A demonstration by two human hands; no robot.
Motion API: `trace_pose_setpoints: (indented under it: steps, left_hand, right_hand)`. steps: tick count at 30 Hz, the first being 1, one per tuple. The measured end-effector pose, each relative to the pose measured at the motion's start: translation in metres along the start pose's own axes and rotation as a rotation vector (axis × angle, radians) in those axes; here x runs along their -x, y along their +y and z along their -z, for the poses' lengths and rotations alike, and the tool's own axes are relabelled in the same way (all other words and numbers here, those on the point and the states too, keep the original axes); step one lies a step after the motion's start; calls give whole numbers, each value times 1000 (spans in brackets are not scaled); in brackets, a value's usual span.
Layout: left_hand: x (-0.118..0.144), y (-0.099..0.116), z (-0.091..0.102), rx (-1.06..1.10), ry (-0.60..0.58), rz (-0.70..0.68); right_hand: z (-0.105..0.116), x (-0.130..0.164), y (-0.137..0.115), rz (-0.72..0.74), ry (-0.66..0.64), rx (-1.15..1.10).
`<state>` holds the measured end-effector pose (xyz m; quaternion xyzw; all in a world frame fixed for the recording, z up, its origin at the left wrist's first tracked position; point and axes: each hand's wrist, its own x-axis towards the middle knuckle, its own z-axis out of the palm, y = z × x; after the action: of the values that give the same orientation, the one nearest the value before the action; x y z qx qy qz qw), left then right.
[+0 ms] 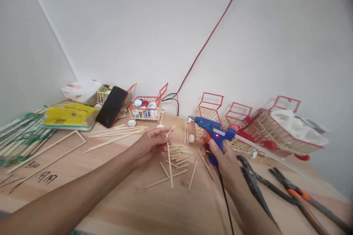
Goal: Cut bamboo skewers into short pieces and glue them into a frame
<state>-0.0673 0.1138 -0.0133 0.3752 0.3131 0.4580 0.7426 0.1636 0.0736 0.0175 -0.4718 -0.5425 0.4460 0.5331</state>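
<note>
My left hand pinches thin wooden sticks, a long one pointing down toward me and a short piece meeting it at the top. My right hand is wrapped around a blue glue gun with an orange trigger and a small lit light. Its nozzle points left, apart from the sticks. A clear glue stick runs out of the gun's back, and a black cord hangs below. Between my hands lies a pile of short cut sticks on the wooden table.
Small stick-built carts with red handles stand along the wall, one cart holding bottle caps. Pliers and an orange-handled cutter lie at right. At left are a phone, a yellow packet and bundled sticks.
</note>
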Motion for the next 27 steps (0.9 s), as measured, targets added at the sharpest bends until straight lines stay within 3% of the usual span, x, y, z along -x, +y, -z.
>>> trace_pose_setpoints:
  steps: [5,12,19,27]
  left_hand:
    - [-2,-6,3,3,59,31]
    - [-1,-7,1,-9,35,44]
    - [-2,-8,3,-58,6,1]
    - [-1,-6,3,-159,78,-22]
  right_hand:
    - [6,3,10,-109,69,114]
    - [-4,12,1,-216,28,77]
    - [-7,12,2,-241,-1,71]
    - [-9,12,2,-225,25,94]
